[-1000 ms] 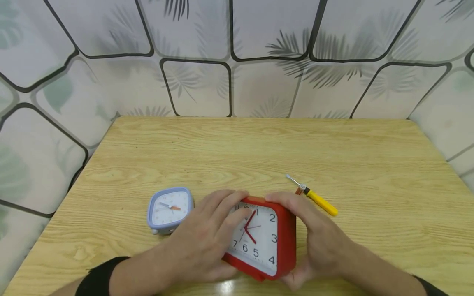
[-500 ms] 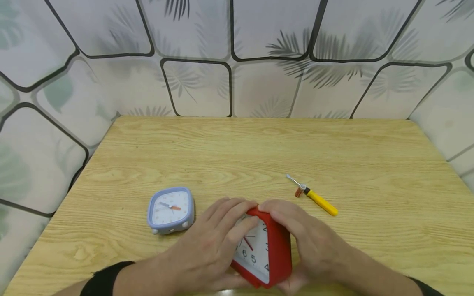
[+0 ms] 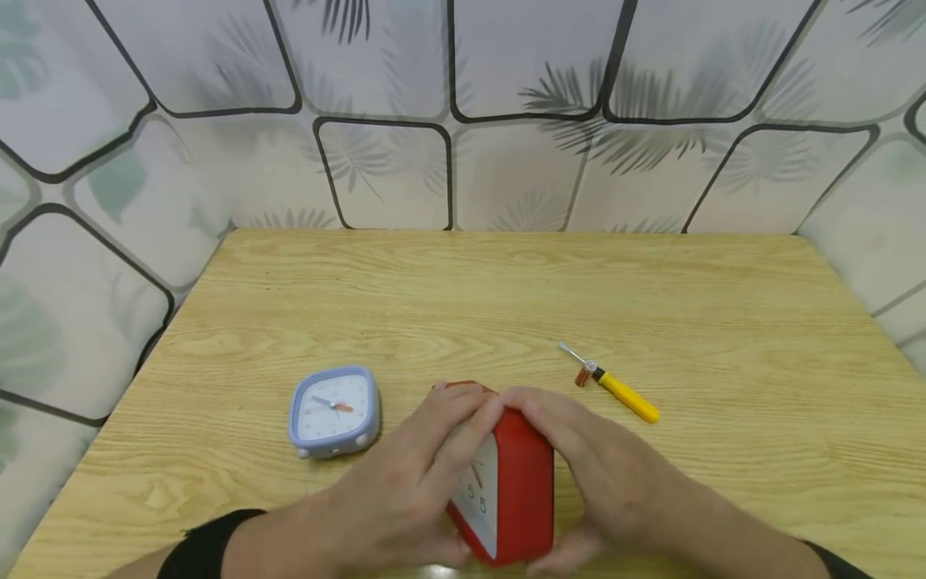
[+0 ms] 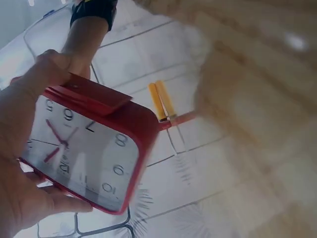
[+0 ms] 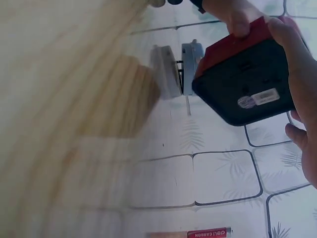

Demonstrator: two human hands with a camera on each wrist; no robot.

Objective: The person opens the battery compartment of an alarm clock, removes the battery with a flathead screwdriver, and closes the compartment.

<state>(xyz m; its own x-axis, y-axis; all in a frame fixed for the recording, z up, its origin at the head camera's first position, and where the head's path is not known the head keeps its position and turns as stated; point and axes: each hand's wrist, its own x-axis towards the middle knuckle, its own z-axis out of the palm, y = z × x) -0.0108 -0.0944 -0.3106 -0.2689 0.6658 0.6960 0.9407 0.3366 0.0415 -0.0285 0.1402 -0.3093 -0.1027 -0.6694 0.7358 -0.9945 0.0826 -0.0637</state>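
Observation:
A red alarm clock point(image 3: 524, 486) is held up near the front of the table between both hands, turned so that its red side faces the head camera. My left hand point(image 3: 415, 474) grips it from the left, fingers over the white dial and top. My right hand point(image 3: 615, 478) grips the other side, fingertips meeting the left ones at the top edge. The left wrist view shows the numbered dial point(image 4: 81, 148) with its red hands. In the right wrist view the black back point(image 5: 242, 84) bears a white barcode label point(image 5: 265, 96).
A small blue alarm clock point(image 3: 334, 410) stands on the wooden table point(image 3: 434, 305) left of the hands. To the right lies a screwdriver point(image 3: 628, 396) with a yellow handle, and by its shaft a red battery point(image 5: 208, 233). A patterned backdrop point(image 3: 521, 169) rises behind the table.
The red clock has turned in both hands, its dial swinging toward the left and its red side coming into view. The hands have shifted slightly left with it.

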